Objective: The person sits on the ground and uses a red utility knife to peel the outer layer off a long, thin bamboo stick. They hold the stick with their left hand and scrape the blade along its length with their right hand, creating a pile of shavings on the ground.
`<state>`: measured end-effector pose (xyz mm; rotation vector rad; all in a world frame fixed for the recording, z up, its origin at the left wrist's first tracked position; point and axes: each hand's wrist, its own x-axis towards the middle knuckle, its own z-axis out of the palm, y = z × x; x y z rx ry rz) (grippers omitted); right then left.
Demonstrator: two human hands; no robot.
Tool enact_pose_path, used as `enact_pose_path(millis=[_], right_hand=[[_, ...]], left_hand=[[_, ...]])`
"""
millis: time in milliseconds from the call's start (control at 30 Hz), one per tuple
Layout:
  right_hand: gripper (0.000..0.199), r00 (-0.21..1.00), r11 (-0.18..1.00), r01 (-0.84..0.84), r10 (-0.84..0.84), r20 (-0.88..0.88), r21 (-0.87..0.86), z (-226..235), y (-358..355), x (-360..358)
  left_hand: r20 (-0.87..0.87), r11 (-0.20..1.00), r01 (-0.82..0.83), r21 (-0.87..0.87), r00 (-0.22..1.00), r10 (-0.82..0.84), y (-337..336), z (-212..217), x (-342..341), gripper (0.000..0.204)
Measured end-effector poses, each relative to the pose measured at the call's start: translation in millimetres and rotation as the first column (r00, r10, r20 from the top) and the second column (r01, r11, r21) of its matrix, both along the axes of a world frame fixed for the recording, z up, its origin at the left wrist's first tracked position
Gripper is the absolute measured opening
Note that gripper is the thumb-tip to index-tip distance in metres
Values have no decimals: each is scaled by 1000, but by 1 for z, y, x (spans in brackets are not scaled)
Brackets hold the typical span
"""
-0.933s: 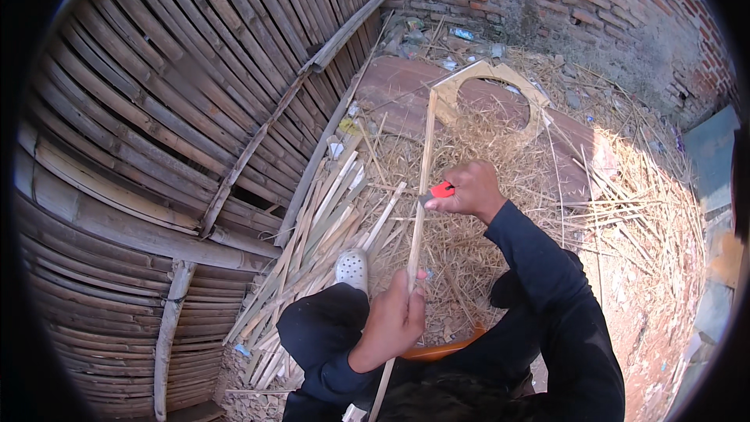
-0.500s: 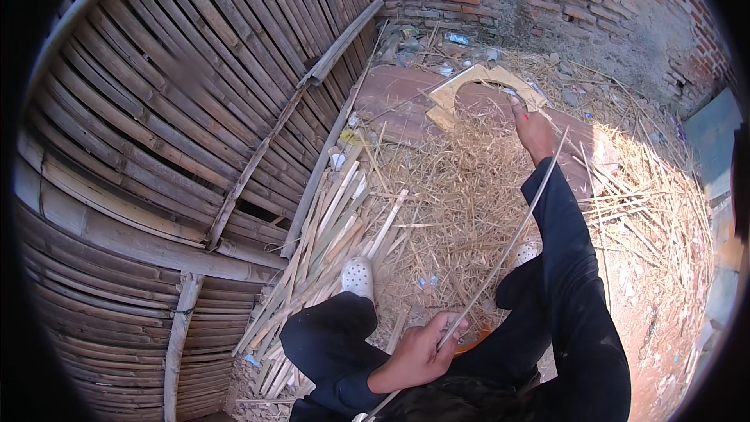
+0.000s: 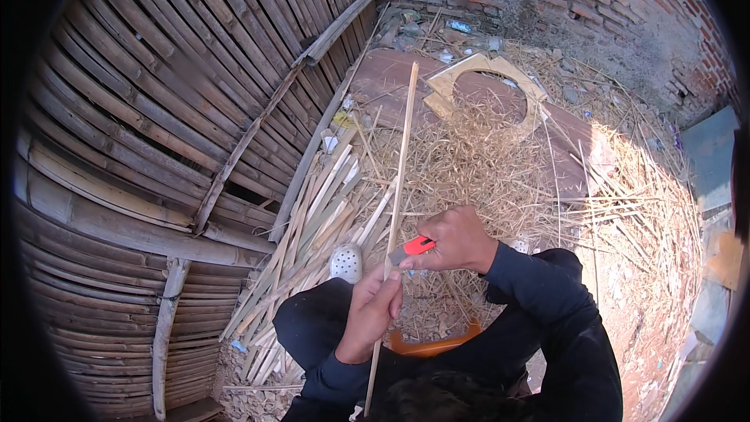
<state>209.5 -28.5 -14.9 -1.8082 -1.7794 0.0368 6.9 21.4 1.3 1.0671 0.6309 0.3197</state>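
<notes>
We note the left hand [image 3: 373,311] closed around a long bamboo strip [image 3: 400,180], which runs from near our lap out to the far heap of shavings [image 3: 476,164]. The right hand [image 3: 457,241] grips a red-handled knife [image 3: 412,248] (blade against the strip). We judge the strip light, springy, splintery-edged; best held low, just behind the blade.

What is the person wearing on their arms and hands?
Both arms are covered by long dark navy sleeves that end in snug cuffs at the wrists. The left hand and the right hand are bare: no gloves. No rings, watch or bracelet can be made out. The sleeves are plain, with no visible stripes or markings, and the cloth wrinkles at the elbows.
</notes>
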Motion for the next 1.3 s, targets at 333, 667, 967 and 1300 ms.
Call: enact_pose_path(millis=[333, 667, 967, 1300], right_hand=[[64, 997, 999, 33, -35, 70, 38, -2, 11, -1], [67, 996, 1000, 14, -15, 89, 4, -6, 11, -6], [69, 992, 994, 32, -44, 118, 104, -17, 29, 13], [70, 978, 990, 26, -53, 199, 138, -12, 26, 18]], left_hand=[[-35, 999, 21, 25, 999, -20, -5, 3, -1, 34], [-188, 885, 81, 459, 982, 8, -7, 1, -9, 37], [-146, 844, 17, 536, 986, 74, -3, 0, -3, 45], [-148, 870, -13, 494, 984, 99, -9, 1, -1, 37]])
